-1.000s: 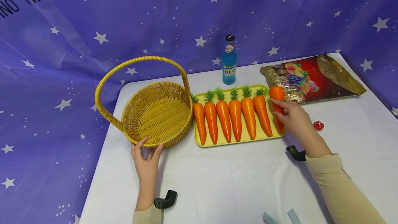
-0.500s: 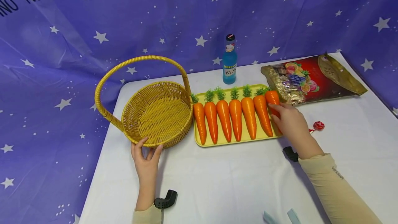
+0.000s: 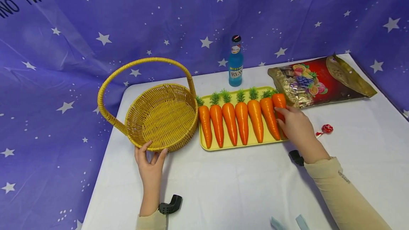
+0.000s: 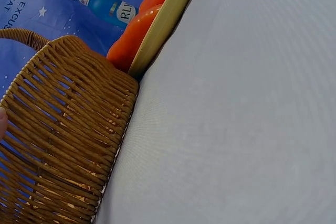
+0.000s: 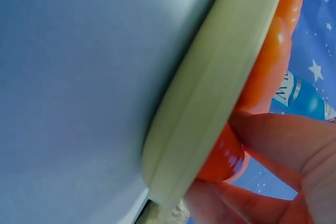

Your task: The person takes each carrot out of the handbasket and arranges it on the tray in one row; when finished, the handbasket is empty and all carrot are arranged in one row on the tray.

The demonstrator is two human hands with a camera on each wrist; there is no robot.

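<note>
Several orange carrots with green tops lie side by side on a pale yellow tray (image 5: 210,103). My right hand (image 3: 298,127) pinches the rightmost carrot (image 3: 279,101) between thumb and fingers, over the tray's right end. The right wrist view shows its shiny lower end (image 5: 226,156) between the fingertips, right at the tray's rim. Further left, a wicker basket (image 3: 182,139) with a tall arched handle stands against the tray. My left hand (image 3: 150,166) holds the basket's near rim, thumb outside and a finger over the edge. Only one fingertip (image 4: 2,123) shows in the left wrist view.
Behind the tray stands a blue bottle (image 3: 235,66). A red and gold candy bag (image 3: 319,81) lies at the back right. One red-wrapped lollipop (image 3: 327,129) is right of my right hand. A purple starred cloth (image 3: 179,20) hangs behind the white table (image 3: 230,187).
My right hand has moved left with the rightmost carrot, bringing it close beside the neighbouring carrot. More of the lollipop shows. My left hand and the basket have stayed put.
</note>
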